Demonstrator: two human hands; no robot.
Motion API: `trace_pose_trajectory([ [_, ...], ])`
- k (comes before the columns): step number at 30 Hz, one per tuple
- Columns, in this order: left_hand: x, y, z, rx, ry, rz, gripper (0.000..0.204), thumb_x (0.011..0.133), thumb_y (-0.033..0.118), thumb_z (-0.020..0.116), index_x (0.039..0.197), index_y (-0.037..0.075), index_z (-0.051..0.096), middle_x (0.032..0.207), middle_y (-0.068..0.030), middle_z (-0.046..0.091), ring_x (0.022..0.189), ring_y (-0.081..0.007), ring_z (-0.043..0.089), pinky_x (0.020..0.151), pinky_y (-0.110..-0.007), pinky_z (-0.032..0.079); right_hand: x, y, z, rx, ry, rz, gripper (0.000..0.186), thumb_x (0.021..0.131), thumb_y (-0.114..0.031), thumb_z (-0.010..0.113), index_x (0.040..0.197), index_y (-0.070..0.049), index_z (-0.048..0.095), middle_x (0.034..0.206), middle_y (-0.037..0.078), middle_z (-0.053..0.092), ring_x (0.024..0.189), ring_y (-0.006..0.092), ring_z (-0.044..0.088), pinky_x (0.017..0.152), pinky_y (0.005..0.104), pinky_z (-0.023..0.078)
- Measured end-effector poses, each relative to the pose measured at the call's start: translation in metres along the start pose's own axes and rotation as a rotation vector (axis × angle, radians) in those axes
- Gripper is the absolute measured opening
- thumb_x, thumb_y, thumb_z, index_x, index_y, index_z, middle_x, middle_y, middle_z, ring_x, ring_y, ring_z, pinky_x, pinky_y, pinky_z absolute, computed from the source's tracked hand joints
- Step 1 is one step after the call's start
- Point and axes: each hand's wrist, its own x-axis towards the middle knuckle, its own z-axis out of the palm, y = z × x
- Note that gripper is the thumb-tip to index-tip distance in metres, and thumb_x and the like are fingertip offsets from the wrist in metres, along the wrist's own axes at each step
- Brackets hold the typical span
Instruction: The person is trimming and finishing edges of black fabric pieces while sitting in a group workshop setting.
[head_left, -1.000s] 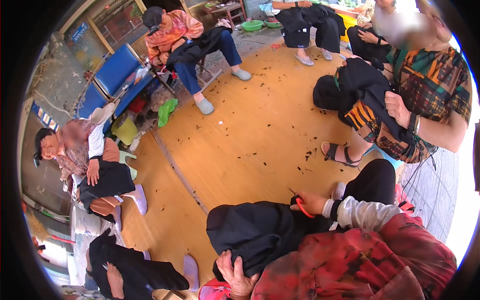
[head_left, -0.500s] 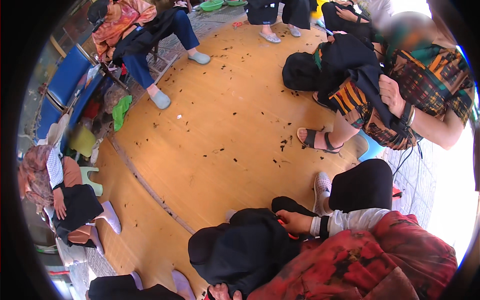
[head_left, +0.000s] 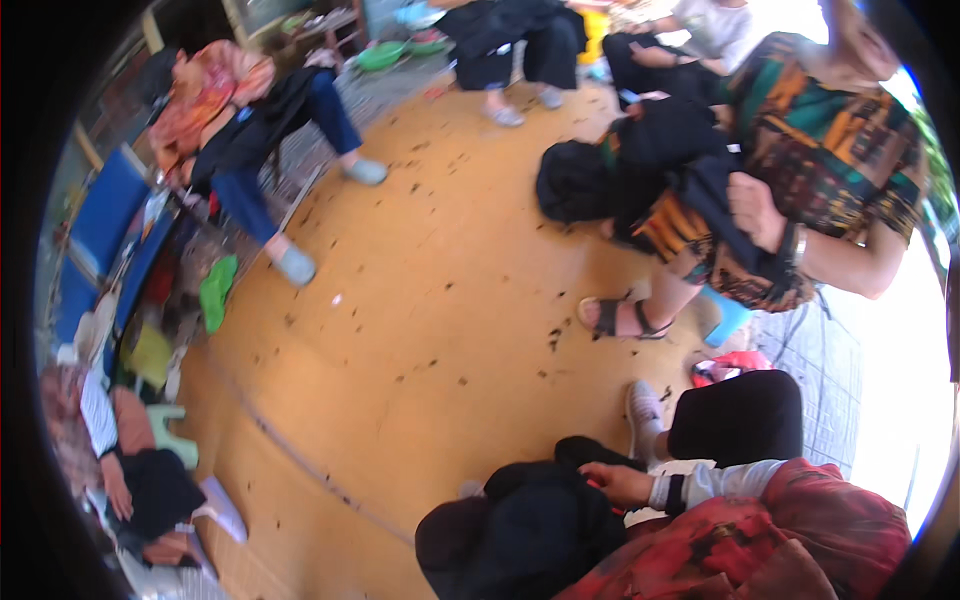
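At the lower right of the frame, the right hand (head_left: 625,487) has its grip closed on red-handled scissors (head_left: 597,483), blurred and largely hidden, against the black cloth (head_left: 535,535) bunched at bottom centre; the left hand is out of view, so its grip cannot be told. Dark scraps (head_left: 556,340) litter the orange-brown floor covering (head_left: 440,290), and at upper right a co-worker's hand (head_left: 757,210) clutches another black cloth (head_left: 665,145).

We see makeshift workshop, apparently open-air: seated people (head_left: 820,170) with black cloth (head_left: 545,530) on laps, tan floor (head_left: 420,310) strewn with dark bits (head_left: 555,338), bright paving (head_left: 815,345) alongside.
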Motion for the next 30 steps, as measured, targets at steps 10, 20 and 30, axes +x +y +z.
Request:
trace_pose_trajectory([
  [10, 0.025, 0.035, -0.004, 0.037, 0.152, 0.072, 0.037, 0.079, 0.026, 0.068, 0.101, -0.003, 0.060, 0.094, -0.0205, 0.062, 0.083, -0.0371, 0.057, 0.077, -0.052, 0.045, 0.026, 0.044, -0.007, -0.074, 0.090, -0.160, 0.046, 0.086, -0.032, 0.054, 0.126, -0.010, 0.047, 0.109, 0.013, 0.059, 0.097, 0.0240, 0.058, 0.083, 0.0342, 0.045],
  [20, 0.008, 0.073, -0.004, 0.049, 0.497, -0.037, 0.039, 0.090, 0.032, 0.051, 0.108, -0.002, 0.056, 0.106, -0.0267, 0.055, 0.093, -0.0441, 0.054, 0.084, -0.052, 0.043, 0.061, 0.074, -0.045, -0.174, 0.253, -0.068, 0.043, 0.081, -0.037, 0.054, 0.117, -0.012, 0.055, 0.091, 0.012, 0.063, 0.079, 0.0249, 0.062, 0.067, 0.0367, 0.049],
  [30, 0.023, 0.071, -0.013, 0.073, 0.409, -0.074, 0.044, 0.089, 0.036, 0.048, 0.114, 0.000, 0.052, 0.114, -0.0272, 0.051, 0.096, -0.0436, 0.053, 0.084, -0.052, 0.043, 0.118, 0.131, -0.047, -0.177, 0.143, 0.174, 0.042, 0.084, -0.043, 0.047, 0.114, -0.016, 0.057, 0.081, 0.008, 0.064, 0.061, 0.0226, 0.061, 0.050, 0.0358, 0.049],
])
